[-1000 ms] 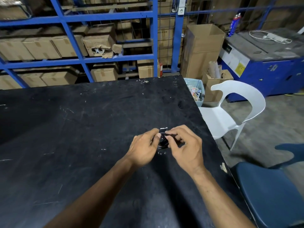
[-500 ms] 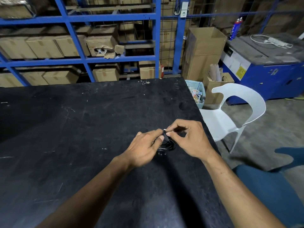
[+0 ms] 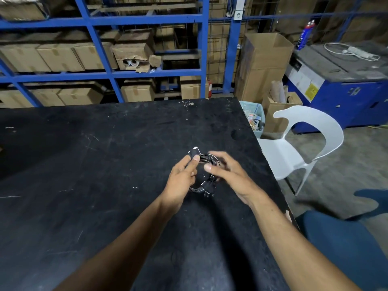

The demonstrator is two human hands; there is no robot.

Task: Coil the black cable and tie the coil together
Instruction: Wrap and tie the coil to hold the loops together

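A small coil of black cable [image 3: 206, 181] hangs just above the black table [image 3: 105, 164], right of centre. My left hand [image 3: 182, 177] pinches the coil's upper left side, where a short black strap end [image 3: 194, 152] with a pale tip sticks up past my thumb. My right hand [image 3: 226, 171] is at the coil's right side with fingers spread and blurred; whether it touches the cable I cannot tell. A plug end with pale tips shows at the coil's lower edge.
The table's right edge runs close to my right forearm. Beyond it stand a white plastic chair [image 3: 304, 148], a blue chair seat [image 3: 346, 244] and a small bin [image 3: 255, 118]. Blue shelving [image 3: 147, 72] with cardboard boxes lines the far side.
Both hands were pinched together on the strap at the coil's top. Now my right hand has opened and dropped to the coil's right side, and more of the coil shows.
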